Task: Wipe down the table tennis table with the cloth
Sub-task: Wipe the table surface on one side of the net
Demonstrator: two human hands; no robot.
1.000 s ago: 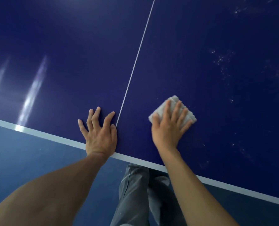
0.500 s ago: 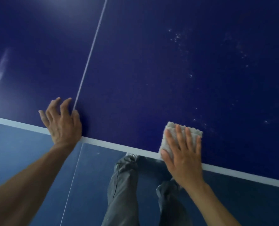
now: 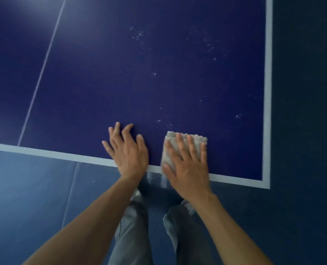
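Blue floor (image 3: 28,188) w/ grey trousers (image 3: 132,236)

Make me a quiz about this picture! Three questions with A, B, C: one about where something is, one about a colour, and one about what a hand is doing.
1. Where does the cloth lie?
A. at the near edge of the table, under the right hand
B. on the floor
C. alone in the middle

2. What colour is the table?
A. green
B. dark blue
C. red

3. How is the left hand?
A. clenched in a fist
B. gripping a bat
C. flat on the table, fingers spread

Answers:
1 A, straight fingers press it beside the white edge line.
2 B, blue with white lines.
3 C, it rests there holding nothing.
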